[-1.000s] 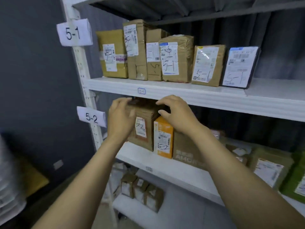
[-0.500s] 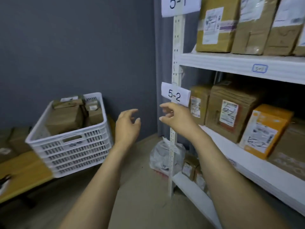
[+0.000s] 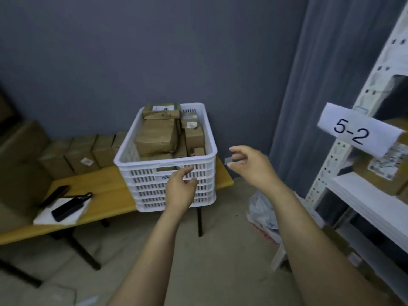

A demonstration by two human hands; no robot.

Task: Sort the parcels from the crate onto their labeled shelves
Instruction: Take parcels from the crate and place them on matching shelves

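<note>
Centrally in the frame, a white slatted crate (image 3: 143, 180) stands at the right end of a yellow wooden surface (image 3: 99, 188), set against a dark grey wall. Brown cardboard parcels (image 3: 156, 138) fill the crate, some lying flat and some on edge, several with white printed labels; none of them rises above the rim.

Just below the centre, the left hand (image 3: 181, 191) is raised in front of the crate's near wall, its fingers (image 3: 187, 172) loosely curled and holding nothing; whether it touches the plastic cannot be told. Right of the crate, the right hand (image 3: 249, 164) hangs in the air, apart from it, with thumb and fingers gently curved and empty.

Further left on the surface, a row of cardboard boxes (image 3: 81, 155) stands along the wall, and a white pad (image 3: 44, 217) with a dark oblong object (image 3: 66, 208) on it lies near the front edge.

Along the right edge rises a white metal shelf unit (image 3: 331, 173), with a paper tag (image 3: 353, 131) reading "5-2" on its upright and a labelled parcel (image 3: 379, 171) on the shelf behind it. A crumpled plastic bag (image 3: 262, 210) lies on the floor at the foot of the unit.
</note>
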